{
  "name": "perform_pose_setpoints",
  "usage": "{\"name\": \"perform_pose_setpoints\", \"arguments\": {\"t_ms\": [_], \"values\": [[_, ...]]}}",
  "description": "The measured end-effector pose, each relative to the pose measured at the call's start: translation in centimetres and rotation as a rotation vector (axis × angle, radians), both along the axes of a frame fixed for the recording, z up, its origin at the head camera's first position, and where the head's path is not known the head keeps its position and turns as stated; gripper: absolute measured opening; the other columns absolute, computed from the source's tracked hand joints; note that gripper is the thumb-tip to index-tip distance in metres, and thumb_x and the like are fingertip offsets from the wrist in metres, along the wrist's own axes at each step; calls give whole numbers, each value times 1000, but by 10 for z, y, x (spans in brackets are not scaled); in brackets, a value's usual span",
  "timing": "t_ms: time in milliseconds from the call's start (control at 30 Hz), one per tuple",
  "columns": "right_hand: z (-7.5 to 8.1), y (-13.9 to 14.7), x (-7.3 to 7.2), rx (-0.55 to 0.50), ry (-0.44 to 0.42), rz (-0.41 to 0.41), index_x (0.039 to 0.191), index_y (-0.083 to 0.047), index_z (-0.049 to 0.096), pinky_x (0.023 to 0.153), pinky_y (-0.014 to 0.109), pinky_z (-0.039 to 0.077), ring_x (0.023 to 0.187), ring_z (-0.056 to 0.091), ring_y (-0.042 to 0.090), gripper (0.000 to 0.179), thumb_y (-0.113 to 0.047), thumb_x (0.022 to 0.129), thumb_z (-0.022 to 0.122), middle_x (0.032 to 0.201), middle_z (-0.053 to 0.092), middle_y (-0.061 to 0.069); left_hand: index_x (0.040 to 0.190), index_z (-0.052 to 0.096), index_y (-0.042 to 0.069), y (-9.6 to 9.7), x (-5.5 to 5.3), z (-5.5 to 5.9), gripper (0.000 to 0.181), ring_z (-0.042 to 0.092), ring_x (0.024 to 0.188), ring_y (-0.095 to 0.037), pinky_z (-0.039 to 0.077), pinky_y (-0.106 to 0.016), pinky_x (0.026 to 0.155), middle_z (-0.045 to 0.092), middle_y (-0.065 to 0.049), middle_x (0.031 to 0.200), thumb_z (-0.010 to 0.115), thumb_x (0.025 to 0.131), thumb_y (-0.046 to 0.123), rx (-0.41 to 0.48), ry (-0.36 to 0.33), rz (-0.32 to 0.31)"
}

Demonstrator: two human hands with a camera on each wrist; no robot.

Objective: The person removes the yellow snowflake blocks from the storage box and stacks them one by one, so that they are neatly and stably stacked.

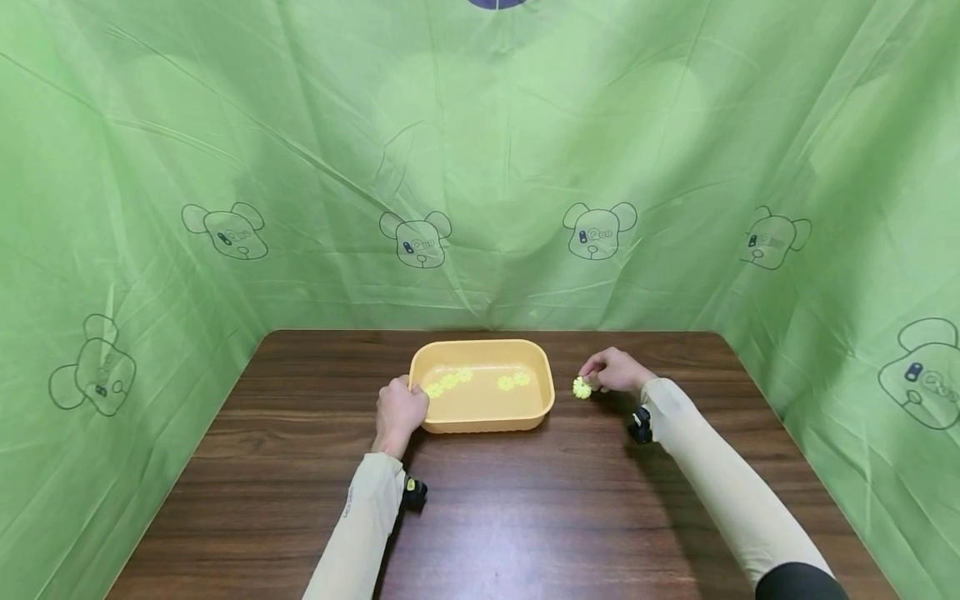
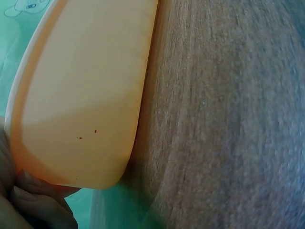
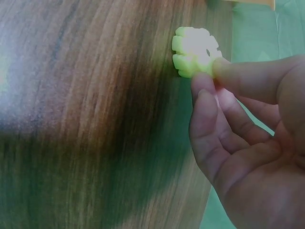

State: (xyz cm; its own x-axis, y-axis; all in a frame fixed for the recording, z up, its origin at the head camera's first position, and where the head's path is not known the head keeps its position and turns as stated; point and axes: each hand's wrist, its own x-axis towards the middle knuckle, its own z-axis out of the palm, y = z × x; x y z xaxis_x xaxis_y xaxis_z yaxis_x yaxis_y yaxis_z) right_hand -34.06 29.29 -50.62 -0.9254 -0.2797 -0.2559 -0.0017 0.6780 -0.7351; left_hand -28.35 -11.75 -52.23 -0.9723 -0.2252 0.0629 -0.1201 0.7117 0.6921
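A yellow plastic basin (image 1: 480, 423) rests on the table, several yellow-green flower-shaped pieces (image 1: 506, 383) lying inside it. My left hand (image 1: 401, 410) grips the basin's left rim; in the left wrist view its curled fingers (image 2: 40, 202) show at the end of the basin wall (image 2: 81, 95). To the right of the basin, my right hand (image 1: 617, 370) pinches one yellow-green flower-shaped piece (image 1: 581, 388) between thumb and fingertips. The right wrist view shows this piece (image 3: 193, 50) with notched lobes and a small slot, held near the table surface.
The dark wood-grain table (image 1: 495, 517) extends in front of and beside the basin. Green cloth (image 1: 510, 283) printed with mouse-head outlines hangs behind the table and along both sides. Each wrist carries a small black camera (image 1: 640, 425).
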Motion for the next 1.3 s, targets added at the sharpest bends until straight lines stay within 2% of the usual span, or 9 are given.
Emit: {"name": "perform_pose_setpoints", "arguments": {"t_ms": [267, 567, 833, 1300], "values": [[-2, 0, 1, -2, 2, -26, 101, 5, 70, 64, 31, 50, 71, 58, 16, 19, 7, 88, 56, 84, 68, 10, 91, 71, 5, -1, -1, 0, 27, 67, 80, -38, 53, -51, 70, 70, -20, 88, 48, 94, 20, -5, 8, -1], [-3, 0, 1, 53, 20, -26, 98, 1, 73, 65, 32, 52, 71, 60, 17, 22, 6, 84, 58, 84, 69, 7, 90, 70, 5, -1, -1, 2, 27, 67, 82, -40, 53, -52, 71, 71, -22, 90, 48, 94, 20, -7, 8, -3], [-7, 0, 3, 91, -3, -16, 102, 0, 73, 64, 30, 51, 75, 63, 20, 17, -2, 95, 58, 84, 70, 10, 93, 70, 5, 0, -1, 1, 26, 66, 78, -33, 53, -48, 67, 69, -19, 87, 49, 96, 20, -1, -14, -3], [-8, 3, 2, 109, 17, 2, 101, 0, 73, 62, 27, 50, 73, 63, 18, 18, -6, 96, 57, 82, 69, 9, 93, 71, 6, -1, -2, -1, 27, 66, 79, -34, 53, -48, 68, 69, -18, 87, 49, 96, 21, 4, -11, 1]]}}
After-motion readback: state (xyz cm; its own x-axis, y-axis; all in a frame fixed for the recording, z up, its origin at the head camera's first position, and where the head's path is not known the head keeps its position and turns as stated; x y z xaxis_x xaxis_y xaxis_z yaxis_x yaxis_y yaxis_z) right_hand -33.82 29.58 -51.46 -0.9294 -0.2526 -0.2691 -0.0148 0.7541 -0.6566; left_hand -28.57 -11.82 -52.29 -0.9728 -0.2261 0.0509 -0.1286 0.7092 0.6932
